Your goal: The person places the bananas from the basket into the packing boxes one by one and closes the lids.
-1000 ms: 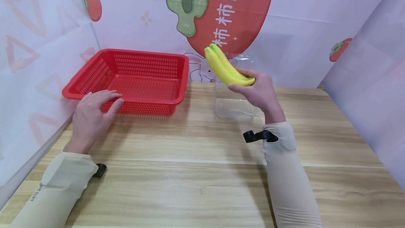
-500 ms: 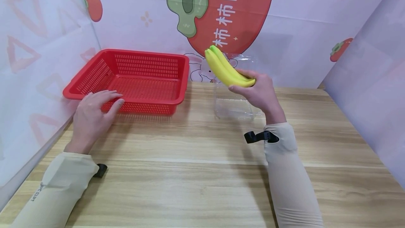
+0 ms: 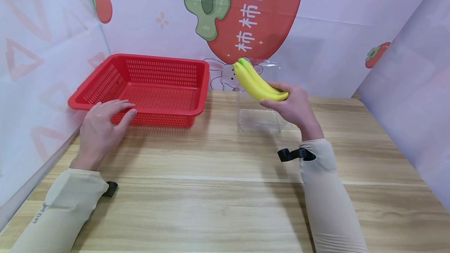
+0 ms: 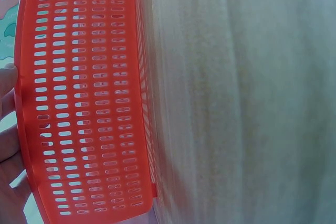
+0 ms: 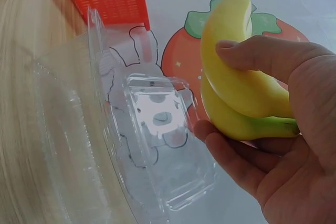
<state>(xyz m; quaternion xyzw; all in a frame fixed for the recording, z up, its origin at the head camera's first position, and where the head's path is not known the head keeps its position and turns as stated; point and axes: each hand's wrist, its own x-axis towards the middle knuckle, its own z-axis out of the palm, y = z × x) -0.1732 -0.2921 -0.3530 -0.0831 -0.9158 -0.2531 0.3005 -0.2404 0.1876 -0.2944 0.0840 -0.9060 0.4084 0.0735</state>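
Currently the right hand point(image 3: 295, 104) is gripping two yellow bananas point(image 3: 254, 83) — thumb pressing one side, fingers curling round the other. Bananas are hanging in the air near the clear plastic container point(image 3: 261, 122), which is standing open on the wooden table point(image 3: 211, 206). Left hand point(image 3: 100, 130) is sitting at the red basket's point(image 3: 165, 111) near rim, fingers loosely bent — can't tell if they're touching it.

Wears beige sleeves point(image 3: 332, 198), creased, with small dark lettering point(image 3: 39, 213) on the left and a black fitting point(image 3: 297, 154) on each
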